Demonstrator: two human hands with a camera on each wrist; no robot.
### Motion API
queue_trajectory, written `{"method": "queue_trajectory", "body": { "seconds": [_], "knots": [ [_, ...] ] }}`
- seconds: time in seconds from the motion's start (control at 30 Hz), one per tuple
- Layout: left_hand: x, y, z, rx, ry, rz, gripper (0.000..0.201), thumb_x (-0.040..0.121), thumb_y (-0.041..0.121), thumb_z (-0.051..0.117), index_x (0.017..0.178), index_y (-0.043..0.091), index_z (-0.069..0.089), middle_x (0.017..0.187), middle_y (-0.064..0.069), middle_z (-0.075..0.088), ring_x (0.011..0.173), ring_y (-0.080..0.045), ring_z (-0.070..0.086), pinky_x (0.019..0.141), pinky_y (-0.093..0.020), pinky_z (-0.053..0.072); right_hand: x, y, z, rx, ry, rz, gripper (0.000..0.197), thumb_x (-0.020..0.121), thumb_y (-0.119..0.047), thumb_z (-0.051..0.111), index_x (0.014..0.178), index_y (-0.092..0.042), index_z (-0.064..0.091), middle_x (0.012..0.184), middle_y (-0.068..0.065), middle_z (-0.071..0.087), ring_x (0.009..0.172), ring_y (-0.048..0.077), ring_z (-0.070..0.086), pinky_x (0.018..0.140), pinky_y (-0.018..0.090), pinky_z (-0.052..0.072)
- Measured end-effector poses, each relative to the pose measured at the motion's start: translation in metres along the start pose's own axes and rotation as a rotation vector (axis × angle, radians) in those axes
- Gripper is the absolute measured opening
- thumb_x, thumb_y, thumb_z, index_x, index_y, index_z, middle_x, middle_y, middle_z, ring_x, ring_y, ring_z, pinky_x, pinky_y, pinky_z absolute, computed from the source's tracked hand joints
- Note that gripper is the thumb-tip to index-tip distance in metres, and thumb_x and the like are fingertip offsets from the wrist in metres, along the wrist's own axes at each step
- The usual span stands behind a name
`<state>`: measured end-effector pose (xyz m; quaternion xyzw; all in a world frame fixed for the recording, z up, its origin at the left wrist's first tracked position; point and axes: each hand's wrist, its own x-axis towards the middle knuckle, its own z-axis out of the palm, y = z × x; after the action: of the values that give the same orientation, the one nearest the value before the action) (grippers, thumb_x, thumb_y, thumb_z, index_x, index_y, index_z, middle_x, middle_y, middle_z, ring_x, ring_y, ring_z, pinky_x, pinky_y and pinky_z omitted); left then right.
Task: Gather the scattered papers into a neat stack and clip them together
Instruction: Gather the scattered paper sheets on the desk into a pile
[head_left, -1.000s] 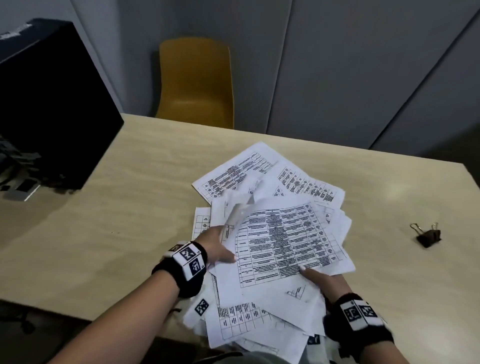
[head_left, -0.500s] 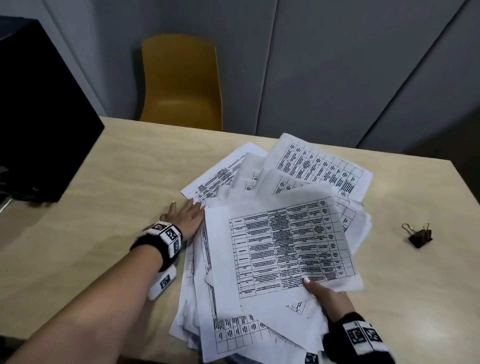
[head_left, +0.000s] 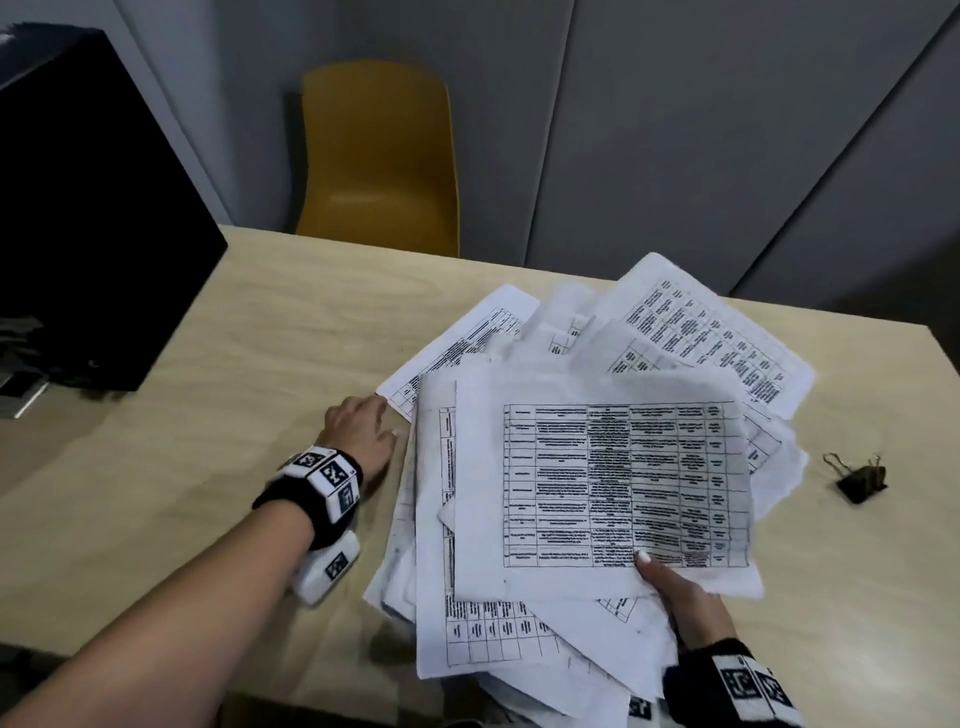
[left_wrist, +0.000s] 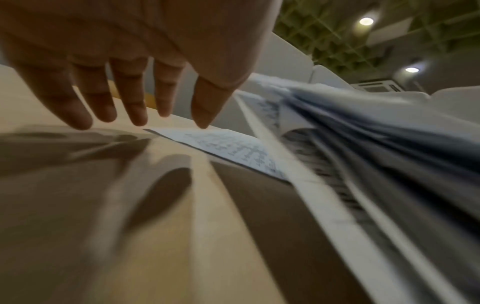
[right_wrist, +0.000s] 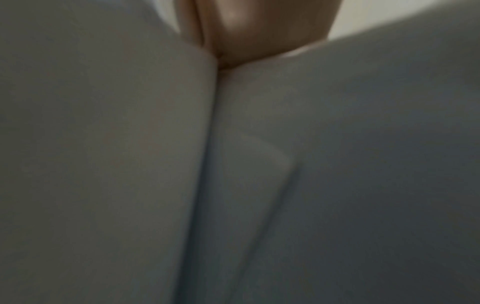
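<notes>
A loose pile of printed papers (head_left: 597, 467) with tables lies fanned out on the wooden table (head_left: 234, 415). My right hand (head_left: 675, 587) pinches the near edge of the top sheets, thumb on the printed table. My left hand (head_left: 363, 431) is on the table just left of the pile, fingers straight, tips by the corner of a far-left sheet (head_left: 457, 353). In the left wrist view the straight fingers (left_wrist: 135, 111) hover over the table beside that sheet's corner (left_wrist: 221, 148). The right wrist view shows only a finger (right_wrist: 249, 30) against paper (right_wrist: 337, 164). A black binder clip (head_left: 860, 480) sits right of the pile.
A large black box (head_left: 88, 218) stands at the table's left. A yellow chair (head_left: 379, 161) is behind the far edge, against grey wall panels. Some sheets overhang the table's near edge (head_left: 545, 696).
My left hand has left the top sheets and moved out to the pile's left side. The pile is now more spread toward the far right. My right hand keeps its hold.
</notes>
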<state>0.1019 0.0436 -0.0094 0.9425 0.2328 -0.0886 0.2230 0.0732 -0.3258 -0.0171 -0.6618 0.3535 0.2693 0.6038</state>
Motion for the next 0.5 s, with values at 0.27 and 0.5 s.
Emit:
{"method": "queue_trajectory", "body": {
  "seconds": [0.27, 0.5],
  "knots": [
    [0.047, 0.026, -0.001, 0.003, 0.026, -0.217, 0.064, 0.075, 0.043, 0.070, 0.120, 0.006, 0.046, 0.127, -0.021, 0.040, 0.120, -0.041, 0.039, 0.097, -0.045, 0.039, 0.005, 0.005, -0.013, 0.024, -0.052, 0.067, 0.084, 0.027, -0.041, 0.086, 0.097, 0.003, 0.070, 0.087, 0.024, 0.072, 0.080, 0.039, 0.070, 0.086, 0.050, 0.052],
    [0.043, 0.029, -0.006, 0.032, -0.120, -0.171, 0.043, 0.072, 0.033, 0.074, 0.105, 0.008, 0.063, 0.108, -0.017, 0.064, 0.096, -0.033, 0.062, 0.083, -0.036, 0.051, 0.010, 0.004, -0.013, 0.117, -0.084, 0.041, 0.067, 0.048, -0.029, 0.083, 0.106, 0.000, 0.067, 0.098, 0.023, 0.071, 0.089, 0.041, 0.068, 0.087, 0.054, 0.051]
  ]
}}
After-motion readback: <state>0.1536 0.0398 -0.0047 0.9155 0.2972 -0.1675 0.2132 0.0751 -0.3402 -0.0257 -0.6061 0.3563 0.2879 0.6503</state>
